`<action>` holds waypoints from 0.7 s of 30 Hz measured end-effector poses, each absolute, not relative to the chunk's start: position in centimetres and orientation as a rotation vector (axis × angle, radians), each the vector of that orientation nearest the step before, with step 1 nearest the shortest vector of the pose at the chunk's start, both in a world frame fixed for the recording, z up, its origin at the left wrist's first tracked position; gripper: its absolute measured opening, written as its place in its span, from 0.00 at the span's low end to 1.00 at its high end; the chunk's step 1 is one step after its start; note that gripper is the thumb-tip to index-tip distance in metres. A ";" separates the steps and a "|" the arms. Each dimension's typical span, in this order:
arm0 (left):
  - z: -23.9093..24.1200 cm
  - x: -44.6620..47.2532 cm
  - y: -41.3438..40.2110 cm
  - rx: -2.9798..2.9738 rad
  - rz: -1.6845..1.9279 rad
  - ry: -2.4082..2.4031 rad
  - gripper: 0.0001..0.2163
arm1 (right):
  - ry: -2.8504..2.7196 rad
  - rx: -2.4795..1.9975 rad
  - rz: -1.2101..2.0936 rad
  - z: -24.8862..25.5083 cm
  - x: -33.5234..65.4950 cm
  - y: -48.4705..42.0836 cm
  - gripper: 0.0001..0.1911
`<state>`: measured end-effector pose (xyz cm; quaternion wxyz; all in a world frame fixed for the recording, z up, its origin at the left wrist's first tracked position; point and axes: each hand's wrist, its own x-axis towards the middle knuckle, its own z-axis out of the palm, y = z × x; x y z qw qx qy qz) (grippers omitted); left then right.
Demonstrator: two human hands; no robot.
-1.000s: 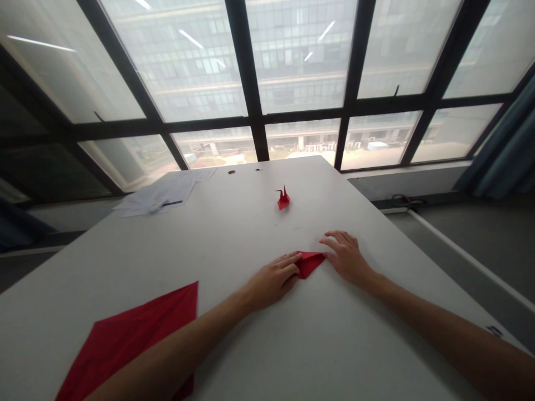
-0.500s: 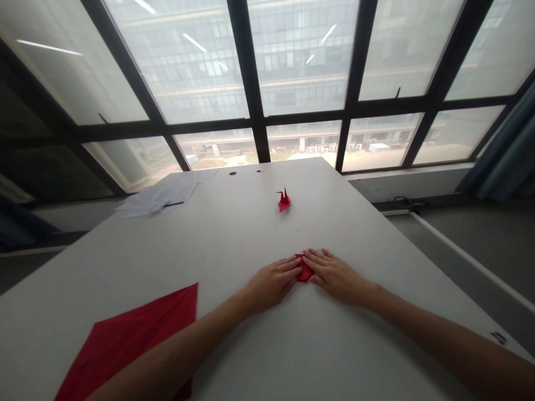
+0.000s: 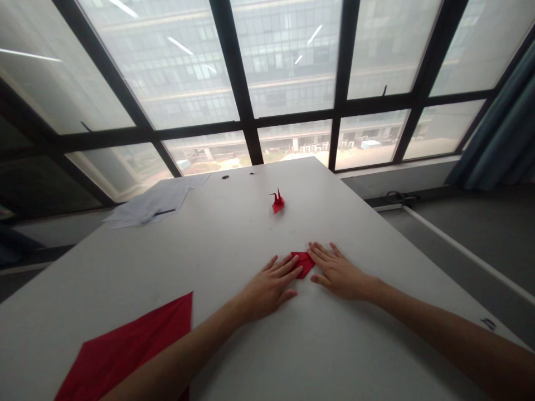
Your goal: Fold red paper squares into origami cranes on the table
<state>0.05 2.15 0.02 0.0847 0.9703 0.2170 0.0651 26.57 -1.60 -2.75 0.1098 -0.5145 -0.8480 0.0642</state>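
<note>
Both hands lie flat and open, palms down, on the white worktop, gripping nothing. Left hand has its fingers spread, fingertips resting on the left edge of a small folded red paper. Right hand has its fingers nearly together, tips touching the paper's right edge. The paper lies flat on the worktop between the two hands, near mid-worktop. A red paper crane stands farther back, well apart. A large red sheet lies at the near left corner, partly under the left forearm, and white papers sit at the far left. Versus half a second ago, the left fingers are more splayed and slightly more paper shows. A second ago the piece looked wider and the right hand sat farther right.
</note>
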 end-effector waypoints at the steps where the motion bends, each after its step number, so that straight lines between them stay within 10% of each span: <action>1: 0.0 0.0 2.2 2.894 0.177 0.636 0.28 | -2.474 -1.521 0.177 -2.7 26.5 -1.6 0.38; 21: 1.5 0.7 0.5 2.852 0.222 0.482 0.26 | -2.302 -1.616 0.047 -1.7 24.8 -2.8 0.32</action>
